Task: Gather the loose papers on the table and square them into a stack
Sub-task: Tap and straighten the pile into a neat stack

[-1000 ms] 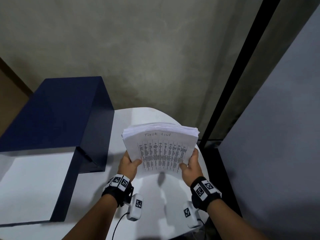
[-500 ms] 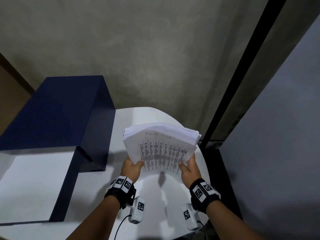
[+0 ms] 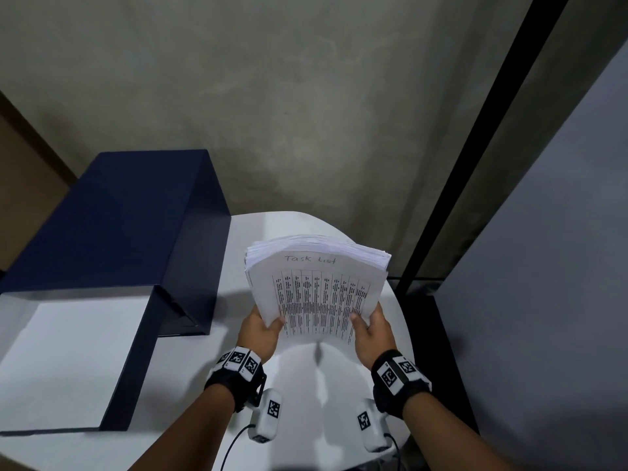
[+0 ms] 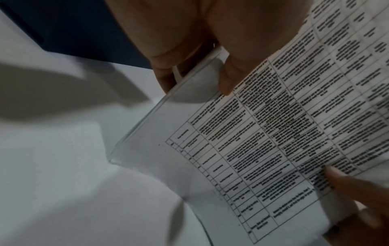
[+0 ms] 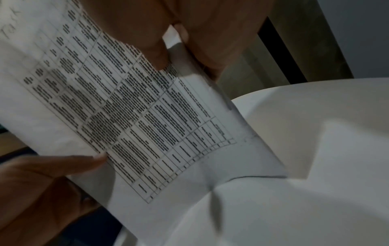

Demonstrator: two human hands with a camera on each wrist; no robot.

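Observation:
A thick stack of white papers [image 3: 316,287] stands on its lower edge on the white table [image 3: 306,396], tilted away from me. Its top sheet carries a printed table and the handwritten words "Task List". My left hand [image 3: 261,329] grips the stack's left side, thumb on the front sheet. My right hand [image 3: 368,329] grips the right side the same way. The sheets' upper edges are fanned and uneven. In the left wrist view the stack [image 4: 273,133] fills the right half, my thumb on the print. The right wrist view shows the same stack [image 5: 130,108] from the other side.
A dark blue folded board or box [image 3: 115,246] stands on the table to the left, close to the stack. The table's rounded far edge [image 3: 289,214] lies just behind the papers. A black post [image 3: 475,147] and grey partition [image 3: 543,266] rise at the right.
The stack has dropped slightly toward the table and my hands have slid a little lower along its sides. Both grips are unchanged.

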